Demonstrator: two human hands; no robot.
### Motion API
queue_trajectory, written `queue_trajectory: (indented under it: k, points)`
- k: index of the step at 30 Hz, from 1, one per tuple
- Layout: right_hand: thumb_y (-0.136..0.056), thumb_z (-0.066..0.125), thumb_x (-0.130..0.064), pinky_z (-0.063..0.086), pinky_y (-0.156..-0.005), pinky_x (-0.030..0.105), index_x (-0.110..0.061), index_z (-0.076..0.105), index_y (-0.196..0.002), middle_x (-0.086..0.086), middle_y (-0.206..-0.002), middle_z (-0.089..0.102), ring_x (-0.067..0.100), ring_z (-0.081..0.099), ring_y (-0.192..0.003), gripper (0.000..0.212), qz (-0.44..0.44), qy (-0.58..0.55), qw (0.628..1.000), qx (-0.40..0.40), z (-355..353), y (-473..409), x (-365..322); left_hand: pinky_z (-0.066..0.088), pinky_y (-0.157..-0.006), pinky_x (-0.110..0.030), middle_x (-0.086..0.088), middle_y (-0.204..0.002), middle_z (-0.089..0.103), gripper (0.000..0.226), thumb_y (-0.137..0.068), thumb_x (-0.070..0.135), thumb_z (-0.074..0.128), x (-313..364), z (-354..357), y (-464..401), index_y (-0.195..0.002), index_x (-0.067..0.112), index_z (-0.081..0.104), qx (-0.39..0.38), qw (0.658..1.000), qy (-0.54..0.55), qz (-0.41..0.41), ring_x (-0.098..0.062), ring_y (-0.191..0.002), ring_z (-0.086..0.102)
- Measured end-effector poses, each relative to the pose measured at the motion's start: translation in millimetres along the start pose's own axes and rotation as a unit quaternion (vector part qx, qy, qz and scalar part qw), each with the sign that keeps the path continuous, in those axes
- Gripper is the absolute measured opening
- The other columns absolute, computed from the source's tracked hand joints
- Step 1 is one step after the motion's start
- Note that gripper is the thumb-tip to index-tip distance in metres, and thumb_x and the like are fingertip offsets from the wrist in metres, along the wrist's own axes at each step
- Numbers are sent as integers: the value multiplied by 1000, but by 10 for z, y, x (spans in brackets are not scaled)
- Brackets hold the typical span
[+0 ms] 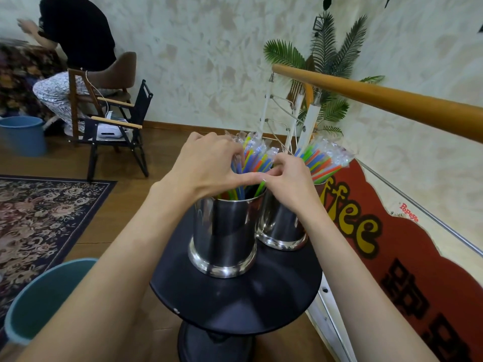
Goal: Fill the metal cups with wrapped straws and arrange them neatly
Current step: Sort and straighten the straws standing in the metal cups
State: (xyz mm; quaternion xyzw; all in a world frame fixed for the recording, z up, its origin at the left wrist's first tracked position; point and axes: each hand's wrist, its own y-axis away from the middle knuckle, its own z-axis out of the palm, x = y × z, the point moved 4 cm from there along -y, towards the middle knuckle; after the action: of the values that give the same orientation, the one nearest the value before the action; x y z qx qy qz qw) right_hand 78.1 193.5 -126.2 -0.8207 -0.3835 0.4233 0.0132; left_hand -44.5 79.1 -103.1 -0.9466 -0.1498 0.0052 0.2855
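Together gathering upright wrapped straws (254,163) in near metal cup (224,236): left hand (209,163), right hand (287,178) curled around bundle, tips leaning away.

Two metal cups stand on the round black table (235,304): the near cup (224,236) and the far cup (281,228) touching behind it. Each holds one bunch of wrapped straws, too many to count. Two hands are above the near cup: left hand (206,165), right hand (290,178). Two buckets stand left of the table: near bucket (44,296), far bucket (22,135).
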Motion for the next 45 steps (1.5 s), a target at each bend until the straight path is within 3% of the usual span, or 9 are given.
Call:
queue_trajectory:
  k: [4,9,17,21,25,28,31,35,45]
  points:
    - [-86,80,-27,37,-55,20,-24,49,-76,-7,-78,66,2,57,-70,32,-1,17,1000,-3,-28,11,-21,32,-80,-35,13,-92,61,76,-62,97,36,-23,3,-35,-83,30,63,12,999,29,6,-15,-90,58]
    - [-85,82,-28,46,-56,23,-23,55,-79,-3,-56,68,5,64,-51,27,6,-22,998,-67,-21,40,-66,29,-81,-32,14,-94,46,32,-84,57,68,-138,-18,-20,-97,27,68,49,997,38,44,-21,-100,57]
    - [-88,78,-17,58,-69,34,-14,59,-94,8,-71,75,21,72,-66,21,-2,-102,978,-183,-69,93,-111,32,-84,-32,-1,-101,61,42,-87,59,57,-156,2,48,-101,22,71,95,992,33,72,-23,-97,56]
    - [-93,72,-11,58,-56,29,-10,58,-92,11,-70,75,23,71,-60,15,17,-126,974,-189,-94,120,-122,36,-84,-33,-1,-102,61,36,-89,52,63,-112,6,50,-102,20,73,92,991,48,79,-22,-97,58]
    - [-96,69,-14,58,-52,33,-11,54,-91,11,-63,72,24,69,-51,16,33,-110,981,-158,-66,129,-149,47,-90,-43,-2,-102,66,26,-100,37,61,-95,-95,59,-98,17,77,55,979,193,48,-21,-98,63]
    - [-98,65,-17,57,-49,33,-13,53,-91,9,-60,72,25,69,-48,15,32,-79,989,-121,-48,133,-166,44,-100,-36,9,-110,66,44,-96,63,48,-139,-212,123,-96,32,78,-71,937,341,-5,-7,-109,61]
    - [-97,64,-17,47,-39,19,-15,52,-88,2,-52,68,17,66,-41,15,27,-49,995,-79,-40,125,-165,38,-102,-36,13,-127,59,80,-64,96,37,-45,-229,198,-109,40,72,-142,970,199,5,-11,-120,54]
    - [-96,66,-23,37,-36,9,-18,51,-82,-10,-44,63,5,61,-37,21,-2,1,999,-40,-75,145,-207,24,-112,-37,5,-137,53,116,-46,106,30,150,-167,188,-124,27,66,-108,993,-22,45,-19,-127,45]
    - [-98,65,-27,50,-39,24,-18,51,-91,7,-57,71,24,69,-45,18,35,-77,992,-92,-27,186,-201,22,-113,-36,6,-141,50,64,-76,69,69,-39,-51,149,-124,27,66,-47,997,2,67,-18,-133,42]
